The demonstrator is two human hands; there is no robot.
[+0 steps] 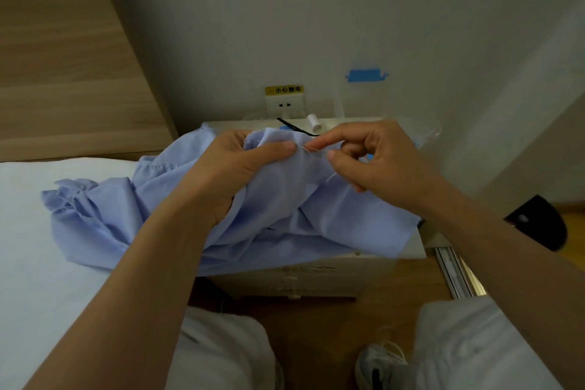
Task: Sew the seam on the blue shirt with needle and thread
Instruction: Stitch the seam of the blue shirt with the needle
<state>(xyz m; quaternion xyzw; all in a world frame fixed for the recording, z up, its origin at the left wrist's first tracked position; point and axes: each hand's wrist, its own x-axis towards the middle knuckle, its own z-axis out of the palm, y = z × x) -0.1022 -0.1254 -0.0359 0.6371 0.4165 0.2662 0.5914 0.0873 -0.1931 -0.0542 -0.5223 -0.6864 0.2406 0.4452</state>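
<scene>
The shirt (285, 199) lies bunched over the nightstand (316, 272) and spills left onto the bed (47, 231). The left hand (234, 168) grips a raised fold, thumb pressed on top. Just right of that thumb, the right hand (380, 158) pinches what seems to be the needle (309, 149) at the seam, though it shows too thin to be sure. Thread (332, 176) trails below. Beyond the fold sit a spool (314, 122) and scissors (294, 127), partly hidden by the cloth.
</scene>
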